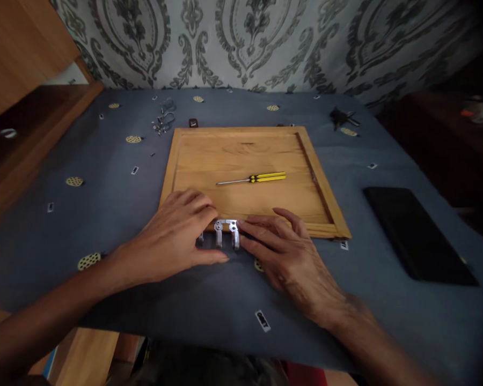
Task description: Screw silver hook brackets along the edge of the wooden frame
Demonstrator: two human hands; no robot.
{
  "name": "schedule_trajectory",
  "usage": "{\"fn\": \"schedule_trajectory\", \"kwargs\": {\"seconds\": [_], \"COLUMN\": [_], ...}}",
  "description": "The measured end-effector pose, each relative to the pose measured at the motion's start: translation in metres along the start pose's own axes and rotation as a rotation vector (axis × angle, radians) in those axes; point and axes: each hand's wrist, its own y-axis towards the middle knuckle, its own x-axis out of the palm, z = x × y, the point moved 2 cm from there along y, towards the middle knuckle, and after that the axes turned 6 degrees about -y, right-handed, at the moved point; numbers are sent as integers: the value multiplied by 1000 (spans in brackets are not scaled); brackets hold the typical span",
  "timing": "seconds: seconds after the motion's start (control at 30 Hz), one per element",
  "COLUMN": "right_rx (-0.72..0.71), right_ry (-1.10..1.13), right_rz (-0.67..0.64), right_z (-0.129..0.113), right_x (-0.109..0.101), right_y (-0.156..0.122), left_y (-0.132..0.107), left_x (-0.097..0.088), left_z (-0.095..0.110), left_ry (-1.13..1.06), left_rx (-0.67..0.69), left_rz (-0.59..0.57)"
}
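Note:
A silver metal hook rack [226, 222] with several curved hooks lies along the near edge of a wooden framed panel [245, 153], its hooks hanging toward me. My left hand [181, 230] covers the rack's left part, fingers curled over it on the frame edge and the thumb held lower, apart from the fingers. At the other end, my right hand [285, 249] has its fingertips against the rack, with some fingers lying over the frame. On the panel rests a screwdriver [251, 178] with a yellow and black handle, its shaft pointing left.
Small metal hardware [163, 122] lies at the back left of the blue cloth [121, 225]. Further things are a black clip-like object [343, 119] at the back right and a flat black slab [418, 233] at right. A wooden cabinet [28, 48] borders the left.

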Motion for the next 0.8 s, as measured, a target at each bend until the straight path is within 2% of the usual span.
{"fn": "schedule_trajectory", "kwargs": {"seconds": [0.8], "right_rx": [-30], "right_ry": [1], "right_rz": [-24], "right_z": [2], "right_x": [-4], "right_y": [1], "left_y": [3], "left_x": [3], "left_z": [3], "left_ry": [-19], "left_rx": [39], "left_rz": [-27]}}
